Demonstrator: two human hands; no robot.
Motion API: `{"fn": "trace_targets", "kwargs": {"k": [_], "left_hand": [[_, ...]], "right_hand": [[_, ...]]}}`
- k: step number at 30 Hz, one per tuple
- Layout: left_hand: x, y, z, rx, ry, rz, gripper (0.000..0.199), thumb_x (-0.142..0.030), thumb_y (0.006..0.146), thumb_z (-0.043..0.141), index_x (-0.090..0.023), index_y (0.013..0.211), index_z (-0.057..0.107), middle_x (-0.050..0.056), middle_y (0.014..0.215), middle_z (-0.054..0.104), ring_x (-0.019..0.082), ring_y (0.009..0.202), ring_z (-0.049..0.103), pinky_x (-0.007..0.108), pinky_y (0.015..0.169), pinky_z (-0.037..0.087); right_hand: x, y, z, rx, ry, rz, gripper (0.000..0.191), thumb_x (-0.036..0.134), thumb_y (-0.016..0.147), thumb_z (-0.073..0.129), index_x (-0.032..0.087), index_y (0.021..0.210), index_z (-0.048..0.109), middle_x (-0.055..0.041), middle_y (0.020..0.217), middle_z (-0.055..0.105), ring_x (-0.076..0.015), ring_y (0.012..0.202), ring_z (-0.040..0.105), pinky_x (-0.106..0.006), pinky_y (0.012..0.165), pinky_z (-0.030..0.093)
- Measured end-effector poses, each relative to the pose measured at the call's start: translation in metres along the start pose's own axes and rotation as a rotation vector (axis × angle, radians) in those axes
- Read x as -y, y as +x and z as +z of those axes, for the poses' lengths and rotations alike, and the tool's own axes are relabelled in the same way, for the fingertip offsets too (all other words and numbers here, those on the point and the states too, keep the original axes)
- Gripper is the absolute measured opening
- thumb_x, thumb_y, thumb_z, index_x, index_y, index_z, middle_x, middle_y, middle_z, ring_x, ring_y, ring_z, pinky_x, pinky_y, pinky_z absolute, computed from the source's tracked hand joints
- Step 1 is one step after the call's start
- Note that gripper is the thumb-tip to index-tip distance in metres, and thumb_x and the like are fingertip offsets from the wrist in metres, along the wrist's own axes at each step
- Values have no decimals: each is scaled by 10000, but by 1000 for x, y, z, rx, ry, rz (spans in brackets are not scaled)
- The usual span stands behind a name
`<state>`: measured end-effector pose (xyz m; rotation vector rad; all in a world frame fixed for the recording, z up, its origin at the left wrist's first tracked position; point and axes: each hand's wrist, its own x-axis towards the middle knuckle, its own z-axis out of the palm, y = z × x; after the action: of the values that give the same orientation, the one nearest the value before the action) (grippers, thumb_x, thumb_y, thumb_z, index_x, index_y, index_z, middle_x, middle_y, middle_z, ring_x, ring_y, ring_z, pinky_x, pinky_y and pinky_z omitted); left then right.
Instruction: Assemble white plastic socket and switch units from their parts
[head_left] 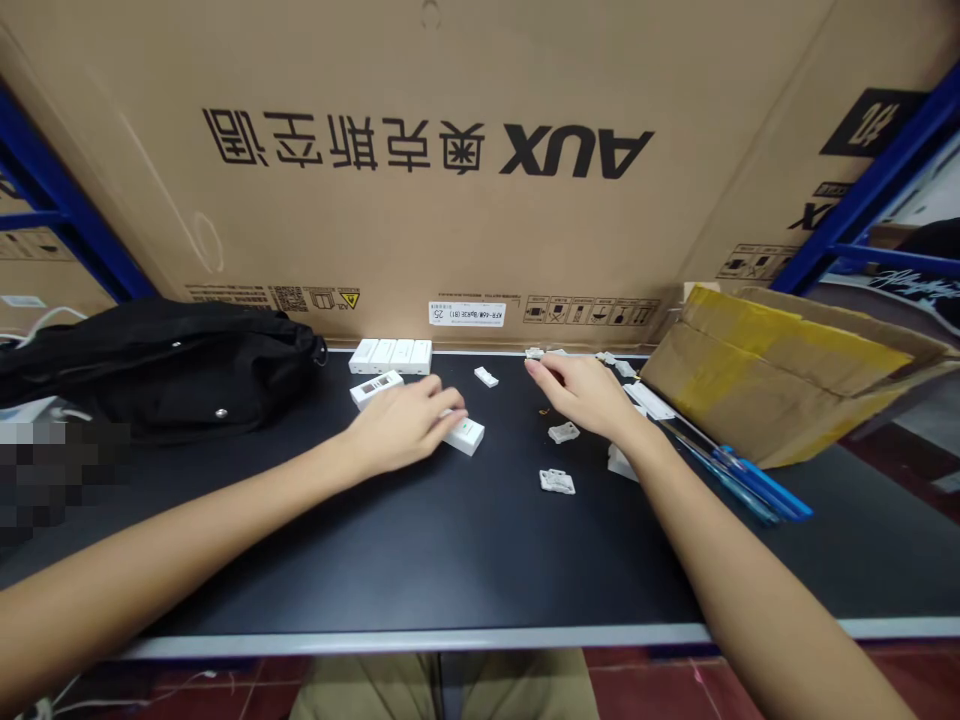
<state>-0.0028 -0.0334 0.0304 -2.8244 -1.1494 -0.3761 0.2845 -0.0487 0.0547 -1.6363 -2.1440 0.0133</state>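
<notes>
Under and around my left hand (405, 425) lies a long white case (465, 436); its left end with dark windows and its right end both show, and my curled fingers wrap over its middle. My right hand (589, 390) is farther right, beside small white parts (534, 353) near the back edge; whatever its fingers hold, if anything, is hidden. Two small whitish pieces, one (564, 432) above the other (556, 482), lie on the black mat between my arms. A small white piece (486, 377) rests between my hands.
A white multi-part block (391, 356) stands at the back. To the left is a black bag (165, 365). An open cardboard box (772, 370) with yellow tape stands right, blue-handled screwdrivers (761, 485) before it. A big carton (450, 230) walls the back of the table (420, 570).
</notes>
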Motion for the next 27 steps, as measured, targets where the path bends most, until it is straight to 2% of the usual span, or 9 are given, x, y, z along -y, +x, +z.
{"fn": "trace_targets", "kwargs": {"k": [2,5,8,10,13,16,20,24,27], "left_hand": [[-11,-4,3,30,52,108,371,-424,1113,356,-262,1191,681,68,1091,640,202,823,663,282,612,448],[-19,1,8,-22,87,160,349,-337,1114,352,-245,1208,676,90,1166,647,221,939,673,280,607,460],[-13,18,15,-50,109,168,354,-372,1109,384,-193,1187,678,117,1194,668,259,1073,659,342,800,541],[-4,32,21,-67,130,155,348,-367,1100,410,-164,1183,680,136,1209,682,276,1106,652,398,931,529],[10,49,31,-97,169,118,338,-327,1089,413,-145,1173,685,158,1217,696,296,1132,642,442,1013,484],[20,59,40,-133,206,68,345,-307,1072,416,-121,1195,680,190,1232,694,322,1165,619,471,1042,450],[28,64,47,-174,257,5,398,-341,1066,401,-98,1209,682,214,1236,696,348,1190,595,502,1086,406],[34,65,51,-199,291,-39,406,-346,1056,403,-106,1229,681,202,1241,701,351,1192,589,502,1086,401],[38,65,54,-212,306,-57,403,-337,1042,418,-95,1219,687,206,1219,704,353,1174,597,495,1069,407]], "right_hand": [[0,0,0,-11,-6,-1,527,590,1069,321,245,682,419,-30,640,598,-210,656,538,-332,651,295],[2,-1,-1,-20,-25,7,542,596,1070,309,244,688,464,-40,650,620,-218,675,569,-331,649,295],[3,-2,-4,-28,-62,42,543,582,1072,303,238,714,522,-49,697,659,-219,698,597,-328,642,294],[0,-1,-7,-36,-99,83,548,578,1074,293,235,739,558,-55,740,688,-219,714,613,-326,636,298],[-9,-1,-12,-28,-172,161,518,538,1072,306,234,796,621,-75,824,737,-236,776,654,-328,635,319],[-24,-2,-18,45,-264,242,426,448,1043,378,222,852,684,-119,920,771,-276,876,700,-340,665,371],[-47,-7,-28,217,-354,300,350,362,998,447,181,955,743,-189,1052,781,-328,981,724,-385,733,456],[-66,-9,-34,361,-389,318,366,375,986,481,144,1029,762,-217,1119,770,-351,1015,726,-425,798,514],[-73,-9,-31,410,-408,303,377,385,979,510,130,1113,754,-230,1209,736,-378,1143,690,-457,916,526]]}}
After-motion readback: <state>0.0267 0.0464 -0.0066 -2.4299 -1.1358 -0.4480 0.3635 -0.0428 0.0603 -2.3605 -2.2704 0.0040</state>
